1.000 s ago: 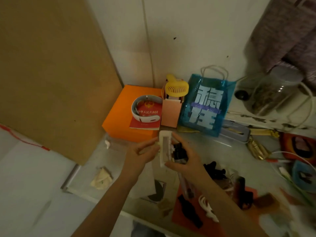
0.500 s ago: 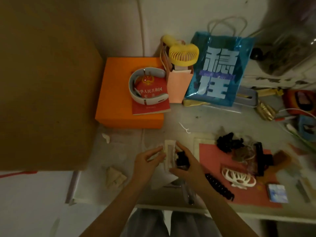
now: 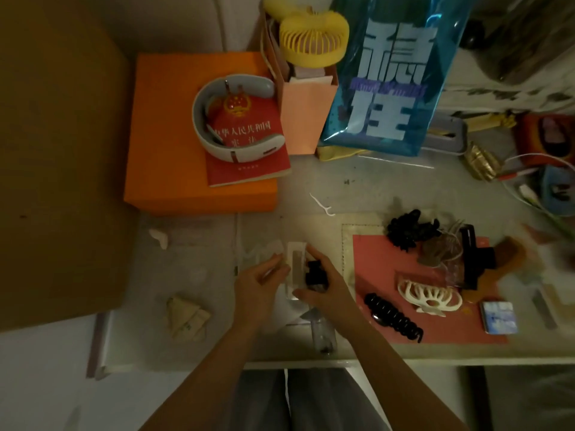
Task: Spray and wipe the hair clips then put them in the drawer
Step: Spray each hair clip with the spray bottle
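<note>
Seemingly the wiping step is in hand: in the head view, the right hand (image 3: pixel 323 287) curls round a black hair clip (image 3: pixel 315 273) and a cream rectangular one (image 3: pixel 295 269), while the left hand (image 3: pixel 258 284) pinches its edge. Other clips (image 3: pixel 429 297) lie at three o'clock on the surface (image 3: pixel 311 188). Next comes the drawer, which isn't visible.
</note>
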The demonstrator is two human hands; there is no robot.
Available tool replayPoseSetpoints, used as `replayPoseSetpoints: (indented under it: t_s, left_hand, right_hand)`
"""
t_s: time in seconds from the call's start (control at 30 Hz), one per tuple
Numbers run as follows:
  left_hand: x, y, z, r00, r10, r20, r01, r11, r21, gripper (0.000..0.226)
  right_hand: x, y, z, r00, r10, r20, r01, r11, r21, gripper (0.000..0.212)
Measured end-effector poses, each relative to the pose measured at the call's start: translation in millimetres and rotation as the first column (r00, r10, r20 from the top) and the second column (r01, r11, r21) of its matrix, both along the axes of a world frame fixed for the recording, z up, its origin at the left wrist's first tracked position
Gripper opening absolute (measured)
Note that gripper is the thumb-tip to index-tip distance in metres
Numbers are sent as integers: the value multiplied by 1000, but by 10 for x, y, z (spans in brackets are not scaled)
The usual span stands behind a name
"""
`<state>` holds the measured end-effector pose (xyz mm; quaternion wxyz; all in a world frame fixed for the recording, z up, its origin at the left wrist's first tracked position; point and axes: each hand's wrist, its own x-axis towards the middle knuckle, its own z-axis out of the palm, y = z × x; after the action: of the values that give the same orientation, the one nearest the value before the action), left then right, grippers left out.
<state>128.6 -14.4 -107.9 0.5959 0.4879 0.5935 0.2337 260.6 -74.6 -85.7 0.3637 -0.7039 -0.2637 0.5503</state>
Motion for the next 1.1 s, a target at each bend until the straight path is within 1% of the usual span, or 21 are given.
replayPoseSetpoints:
  t_s: [0.07,0.17,0.3,0.47,0.6,0.73,0.9,1.0,1.1]
  left_hand:
    - [14,4,-44,1000,10,-11,-10,1000,2,26]
    - [33,7,-98,999,41,-18,-41,999,-3,31]
    - [39,6,-161,998,53,-41,-51,998,40,32]
    - [29,2,-221,996,76,-45,-72,994,80,27]
    - [55,5,-205,994,99,-57,-94,992,86,38]
    - [50,13,-175,994,87,-71,-81,992,93,38]
    - [-10,56,-96,992,98,-78,-91,992,84,37]
    - [-69,74,1,993,44,-111,-32,994,107,40]
    - [-99,91,81,994,-3,-106,16,993,116,39]
  right_hand:
    - [10,36,-55,1000,16,1,-16,1000,-10,80]
    - [20,68,-116,1000,17,-1,-17,1000,-7,81]
    - [24,101,-163,999,41,-14,-41,999,-31,81]
    - [32,132,-182,998,63,-4,-63,998,-14,77]
    - [37,155,-171,997,82,4,-82,997,-4,77]
    - [4,156,-166,991,122,55,-121,992,-16,79]
    - [4,106,-142,995,85,53,-84,996,-5,77]
    - [22,66,-66,998,35,47,-36,999,25,75]
    - [67,2,32,997,-21,71,16,997,76,75]
